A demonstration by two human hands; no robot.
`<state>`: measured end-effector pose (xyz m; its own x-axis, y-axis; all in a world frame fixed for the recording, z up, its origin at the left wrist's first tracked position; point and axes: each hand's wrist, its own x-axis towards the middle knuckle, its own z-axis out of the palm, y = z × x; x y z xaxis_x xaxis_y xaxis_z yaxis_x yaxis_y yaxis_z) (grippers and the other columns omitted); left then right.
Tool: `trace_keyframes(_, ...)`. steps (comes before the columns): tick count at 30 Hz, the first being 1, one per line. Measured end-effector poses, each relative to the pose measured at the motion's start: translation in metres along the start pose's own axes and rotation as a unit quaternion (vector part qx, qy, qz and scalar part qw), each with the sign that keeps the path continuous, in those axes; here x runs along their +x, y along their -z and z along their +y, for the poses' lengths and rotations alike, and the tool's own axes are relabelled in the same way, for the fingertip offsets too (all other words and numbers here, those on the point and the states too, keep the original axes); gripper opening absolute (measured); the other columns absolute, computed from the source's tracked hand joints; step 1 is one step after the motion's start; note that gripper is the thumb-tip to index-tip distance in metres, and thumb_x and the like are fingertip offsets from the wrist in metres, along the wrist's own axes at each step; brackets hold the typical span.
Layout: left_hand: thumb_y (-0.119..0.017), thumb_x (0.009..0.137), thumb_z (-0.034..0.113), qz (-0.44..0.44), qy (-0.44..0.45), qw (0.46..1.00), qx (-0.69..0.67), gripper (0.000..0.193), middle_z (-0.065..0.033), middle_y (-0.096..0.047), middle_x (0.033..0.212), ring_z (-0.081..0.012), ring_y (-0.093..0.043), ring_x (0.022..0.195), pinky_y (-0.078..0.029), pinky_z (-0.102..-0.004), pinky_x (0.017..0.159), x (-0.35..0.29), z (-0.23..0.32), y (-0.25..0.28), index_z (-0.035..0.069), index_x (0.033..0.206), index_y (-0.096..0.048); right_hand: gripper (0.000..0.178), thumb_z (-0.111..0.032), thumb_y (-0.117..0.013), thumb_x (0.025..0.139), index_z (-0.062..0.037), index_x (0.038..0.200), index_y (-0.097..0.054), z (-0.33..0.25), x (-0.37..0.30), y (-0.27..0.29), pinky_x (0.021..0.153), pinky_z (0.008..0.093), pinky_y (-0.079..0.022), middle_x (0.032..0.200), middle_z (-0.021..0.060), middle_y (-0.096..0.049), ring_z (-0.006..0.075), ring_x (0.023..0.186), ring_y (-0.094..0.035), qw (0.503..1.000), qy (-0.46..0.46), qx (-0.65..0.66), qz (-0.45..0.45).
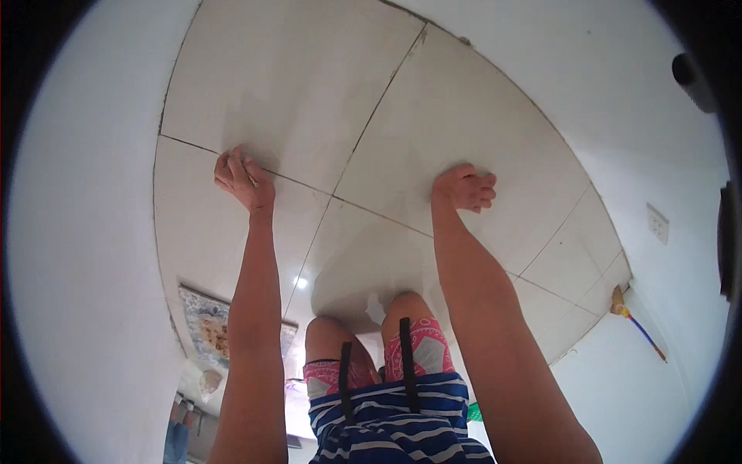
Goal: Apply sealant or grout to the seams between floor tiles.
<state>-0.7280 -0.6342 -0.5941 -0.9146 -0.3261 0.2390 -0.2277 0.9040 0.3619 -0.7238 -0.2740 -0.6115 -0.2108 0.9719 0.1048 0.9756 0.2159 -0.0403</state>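
Note:
Both of my arms stretch forward over pale floor tiles [371, 178], one on each side of my bent knees. My left hand [244, 179] is closed near a dark tile joint, its fingers curled in toward the palm. Over the tile to the right, my right hand [465, 188] makes a loose fist, bent at the wrist so its fingers turn to the right. I see nothing in either hand. Whether the hands touch the floor or hover just above it, I cannot tell.
White walls [85, 193] rise at left and right. A wall socket [658, 223] and a brush with a coloured handle [638, 325] are at the right. A patterned mat [205, 321] lies at lower left, near a pale bag-like thing [209, 382].

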Motion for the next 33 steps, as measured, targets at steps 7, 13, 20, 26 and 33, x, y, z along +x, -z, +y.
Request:
trace_keyframes(7,-0.054,0.062,-0.006,-0.211,-0.184,0.952,-0.122,0.048,-0.0105,-0.058,0.092,-0.0340,-0.054,0.101,-0.033,-0.0519,0.102,-0.089,0.068,0.064,0.010,0.106,-0.067,0.051,-0.034,-0.041,0.084,-0.0045,0.126,-0.041,0.006,0.012,-0.002,0.082,0.0460,-0.033,0.109,0.0156,-0.042,0.0310,0.098,-0.039,0.999,-0.007,0.003,-0.038)
trace_keyframes(13,-0.063,0.067,0.000,-0.383,-0.168,0.904,-0.088,0.077,-0.0057,-0.058,0.085,-0.0273,-0.050,0.092,-0.034,-0.0487,0.093,-0.152,0.090,0.076,0.016,0.141,-0.050,0.050,-0.033,-0.042,0.084,-0.0031,0.123,-0.040,0.005,0.009,-0.002,0.082,0.0456,-0.032,0.106,0.0149,-0.041,0.0303,0.096,-0.039,0.999,0.021,0.019,-0.020)
trace_keyframes(20,-0.065,0.073,0.002,-0.422,-0.088,0.902,-0.010,0.089,-0.0056,-0.060,0.081,-0.0273,-0.049,0.089,-0.035,-0.0460,0.087,-0.160,0.115,0.072,0.018,0.154,-0.032,0.041,-0.032,-0.043,0.084,-0.0023,0.113,-0.042,0.002,0.009,0.003,0.078,0.0438,-0.032,0.105,0.0145,-0.041,0.0295,0.095,-0.039,0.999,0.027,0.017,-0.025)
trace_keyframes(26,-0.064,0.076,0.004,-0.406,-0.060,0.912,0.018,0.087,-0.0079,-0.060,0.077,-0.0296,-0.053,0.088,-0.036,-0.0454,0.081,-0.163,0.123,0.067,0.017,0.155,-0.030,0.040,-0.030,-0.044,0.084,-0.0002,0.111,-0.043,0.004,0.006,0.003,0.080,0.0441,-0.033,0.104,0.0149,-0.042,0.0299,0.095,-0.040,0.997,0.066,0.034,0.004)
trace_keyframes(33,-0.065,0.076,0.004,-0.367,-0.089,0.926,0.030,0.088,-0.0082,-0.060,0.074,-0.0297,-0.054,0.084,-0.036,-0.0445,0.078,-0.169,0.130,0.065,0.023,0.154,-0.031,0.037,-0.029,-0.043,0.087,0.0005,0.110,-0.044,0.005,0.009,0.000,0.081,0.0438,-0.033,0.107,0.0157,-0.042,0.0306,0.096,-0.040,0.997,0.078,0.029,0.001)
